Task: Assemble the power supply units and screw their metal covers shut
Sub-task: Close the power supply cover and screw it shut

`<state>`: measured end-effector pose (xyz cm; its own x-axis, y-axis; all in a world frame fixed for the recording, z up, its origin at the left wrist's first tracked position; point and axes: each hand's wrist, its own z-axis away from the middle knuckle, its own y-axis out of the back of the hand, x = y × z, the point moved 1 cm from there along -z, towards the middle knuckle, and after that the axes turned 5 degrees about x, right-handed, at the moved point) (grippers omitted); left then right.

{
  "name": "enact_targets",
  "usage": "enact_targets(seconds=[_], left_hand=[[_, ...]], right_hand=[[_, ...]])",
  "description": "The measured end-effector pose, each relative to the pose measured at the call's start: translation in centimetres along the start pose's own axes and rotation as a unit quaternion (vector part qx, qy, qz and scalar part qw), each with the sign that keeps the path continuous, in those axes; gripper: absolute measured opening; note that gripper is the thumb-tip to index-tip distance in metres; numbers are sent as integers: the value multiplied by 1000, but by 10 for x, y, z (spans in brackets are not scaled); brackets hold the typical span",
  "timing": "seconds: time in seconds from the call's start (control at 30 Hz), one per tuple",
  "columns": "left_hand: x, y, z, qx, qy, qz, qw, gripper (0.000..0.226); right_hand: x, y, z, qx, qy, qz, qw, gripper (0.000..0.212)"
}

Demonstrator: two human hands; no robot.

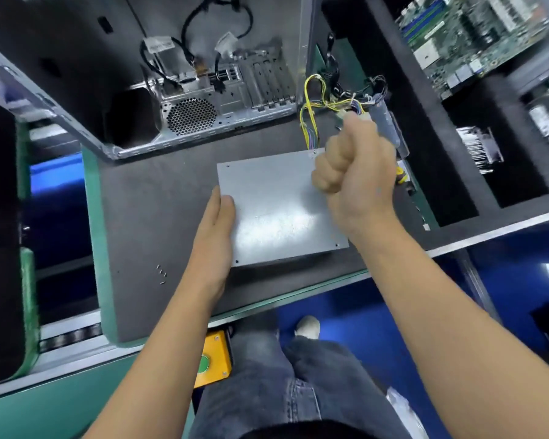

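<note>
Both hands are on the job. My left hand [217, 223] lies flat with straight fingers against the left edge of the metal cover [279, 207], steadying it. My right hand [352, 163] is curled into a fist over the cover's far right corner, gripping what I take to be a screwdriver [385, 125]; only a greyish, blurred handle shows above the fist.

The power supply sits on the dark mat [146, 217] in front of me, cover on top, its wires [311, 122] trailing off the far side. I judge this to be the fastening step, working the far right corner. Holes at the other corners look empty, so the next move calls for picking a screw from the small loose screws [161, 274] lying on the mat to the left, seating it, and keeping the cover square while driving it.

The tool's tip and the screw under my fist are hidden. Whether that corner is already tight, I cannot tell. An open computer case [203, 99] stands beyond, and the shelves to the right are blurred.
</note>
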<state>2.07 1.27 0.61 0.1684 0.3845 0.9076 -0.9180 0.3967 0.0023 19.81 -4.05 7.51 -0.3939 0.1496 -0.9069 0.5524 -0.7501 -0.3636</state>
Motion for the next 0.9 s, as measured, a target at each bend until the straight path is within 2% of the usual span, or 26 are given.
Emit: enact_targets(seconds=[0.07, 0.13, 0.17, 0.23, 0.3, 0.37, 0.43, 0.57, 0.7, 0.9], left_hand=[[-1, 6, -1, 0, 5, 1, 1000, 71], [0, 7, 0, -12, 8, 12, 1000, 60], [1, 5, 1, -16, 9, 22, 1000, 53], [2, -2, 3, -8, 9, 25, 1000, 45], [1, -8, 2, 16, -6, -4, 1000, 41], [0, -10, 0, 31, -7, -25, 999, 41], [0, -11, -3, 39, -1, -30, 999, 42], [-1, -13, -1, 47, -6, -62, 997, 45], [1, -13, 0, 38, -3, -70, 997, 47], [7, -18, -1, 38, 19, -22, 999, 49]], right_hand=[[-11, 19, -6, 42, 54, 62, 996, 45], [-9, 35, -8, 74, 77, 269, 957, 37], [-2, 41, -8, 64, 61, 369, 925, 30], [16, 50, -2, 9, -30, 459, 888, 28], [29, 51, 5, -36, -105, 478, 871, 46], [36, 46, 11, -37, -117, 487, 865, 59], [40, 42, 12, -14, -89, 496, 864, 53], [44, 39, 9, -17, -2, 576, 817, 40], [44, 40, 4, -15, -6, 601, 799, 45], [40, 42, -6, -65, 38, 662, 746, 34]])
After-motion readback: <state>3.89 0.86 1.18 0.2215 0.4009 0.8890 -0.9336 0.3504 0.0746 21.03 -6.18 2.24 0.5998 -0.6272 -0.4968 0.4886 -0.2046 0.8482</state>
